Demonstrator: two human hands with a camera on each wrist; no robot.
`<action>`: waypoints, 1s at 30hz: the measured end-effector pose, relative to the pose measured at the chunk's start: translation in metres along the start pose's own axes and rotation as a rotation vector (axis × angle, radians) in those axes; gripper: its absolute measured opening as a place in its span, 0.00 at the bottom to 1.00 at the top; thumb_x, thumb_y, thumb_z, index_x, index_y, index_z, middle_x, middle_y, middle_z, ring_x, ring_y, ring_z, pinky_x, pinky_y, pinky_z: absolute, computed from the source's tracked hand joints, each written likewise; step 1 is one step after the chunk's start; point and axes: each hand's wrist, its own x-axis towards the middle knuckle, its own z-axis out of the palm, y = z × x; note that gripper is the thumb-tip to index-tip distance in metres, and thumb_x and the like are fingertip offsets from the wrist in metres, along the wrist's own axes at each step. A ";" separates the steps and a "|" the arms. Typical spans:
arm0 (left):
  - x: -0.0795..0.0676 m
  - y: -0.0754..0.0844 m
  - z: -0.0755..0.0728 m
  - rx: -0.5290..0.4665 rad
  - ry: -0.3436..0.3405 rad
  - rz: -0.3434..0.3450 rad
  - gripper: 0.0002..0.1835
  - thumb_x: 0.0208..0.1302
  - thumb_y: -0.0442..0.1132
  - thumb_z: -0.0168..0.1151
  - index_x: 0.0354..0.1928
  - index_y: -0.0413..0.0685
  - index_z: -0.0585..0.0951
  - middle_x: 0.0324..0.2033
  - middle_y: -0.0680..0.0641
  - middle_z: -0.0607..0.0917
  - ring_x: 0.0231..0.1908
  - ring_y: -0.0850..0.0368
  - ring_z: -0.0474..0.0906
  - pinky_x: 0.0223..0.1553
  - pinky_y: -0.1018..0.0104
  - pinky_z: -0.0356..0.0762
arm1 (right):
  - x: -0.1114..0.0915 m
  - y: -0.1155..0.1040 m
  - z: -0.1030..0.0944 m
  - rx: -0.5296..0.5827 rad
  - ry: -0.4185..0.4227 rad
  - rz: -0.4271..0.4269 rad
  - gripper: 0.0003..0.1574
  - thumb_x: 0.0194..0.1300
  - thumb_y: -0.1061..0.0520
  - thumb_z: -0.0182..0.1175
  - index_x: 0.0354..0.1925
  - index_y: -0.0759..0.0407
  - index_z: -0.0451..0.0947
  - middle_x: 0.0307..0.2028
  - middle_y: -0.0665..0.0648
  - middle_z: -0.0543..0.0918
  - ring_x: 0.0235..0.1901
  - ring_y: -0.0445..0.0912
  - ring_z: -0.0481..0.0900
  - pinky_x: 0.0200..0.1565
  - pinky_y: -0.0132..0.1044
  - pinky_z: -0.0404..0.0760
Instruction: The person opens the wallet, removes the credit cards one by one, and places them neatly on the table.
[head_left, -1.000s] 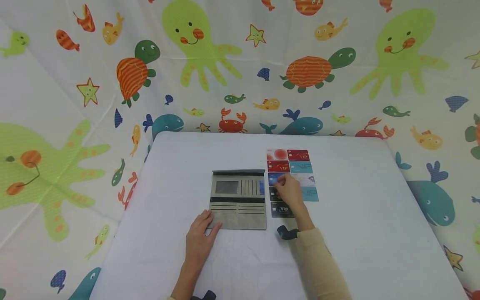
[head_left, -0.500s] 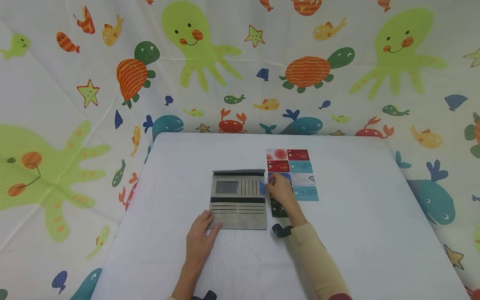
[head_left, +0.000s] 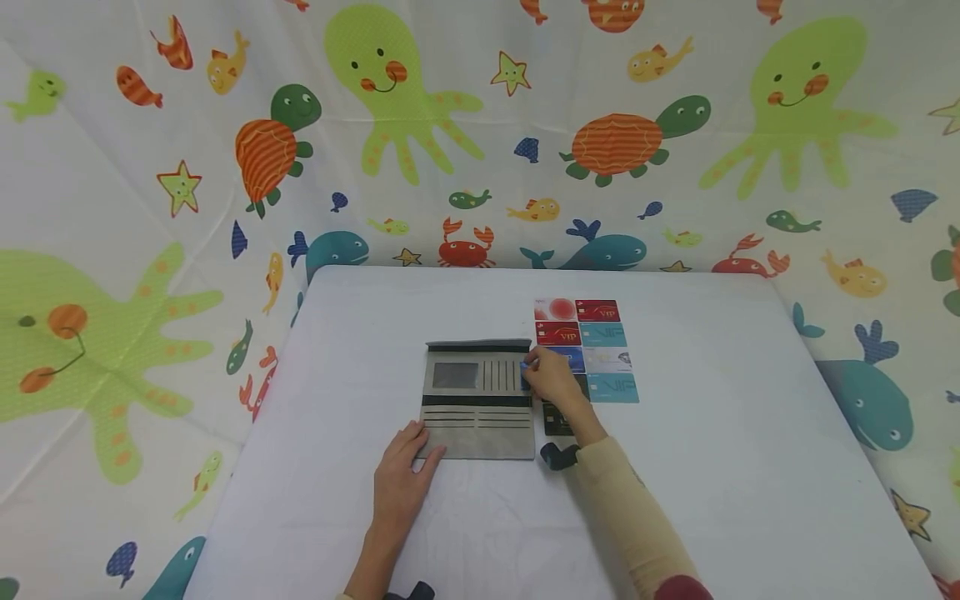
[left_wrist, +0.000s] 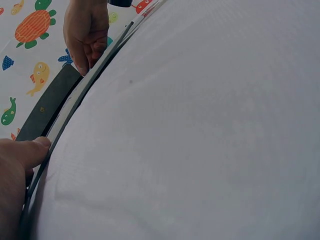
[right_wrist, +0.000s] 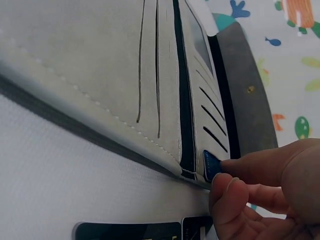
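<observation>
An unfolded grey wallet (head_left: 495,446) with card slots and a dark clear-windowed pocket lies on the white table. My left hand (head_left: 405,471) rests at its lower left corner, fingers along the left side and thumb on the bottom edge. At the wallet's right edge, my right hand (head_left: 553,377) pinches a blue card (right_wrist: 212,165) that sits mostly inside a slot; only its end shows in the right wrist view. That hand's thumb and forefinger are right at the card's exposed end. The wallet's flap (right_wrist: 245,85) lies opened out at the far side.
Right of the wallet, several cards lie in two columns: red VIP cards (head_left: 558,333), teal cards (head_left: 613,388), a white card (head_left: 607,360), a loose blue card (head_left: 576,360) and black cards (head_left: 557,422), partly under my right arm. A sea-animal curtain (head_left: 465,125) hangs behind the table.
My right hand has moved left, from over the loose cards to the blue card in the wallet's slot. The left hand stays on the wallet's corner.
</observation>
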 end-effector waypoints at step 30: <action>0.000 0.001 0.000 0.022 -0.017 -0.013 0.26 0.53 0.44 0.78 0.53 0.41 0.85 0.58 0.44 0.85 0.62 0.47 0.79 0.64 0.53 0.76 | 0.006 -0.003 -0.010 0.056 -0.031 0.103 0.14 0.69 0.60 0.61 0.51 0.65 0.74 0.36 0.62 0.83 0.27 0.46 0.83 0.33 0.33 0.86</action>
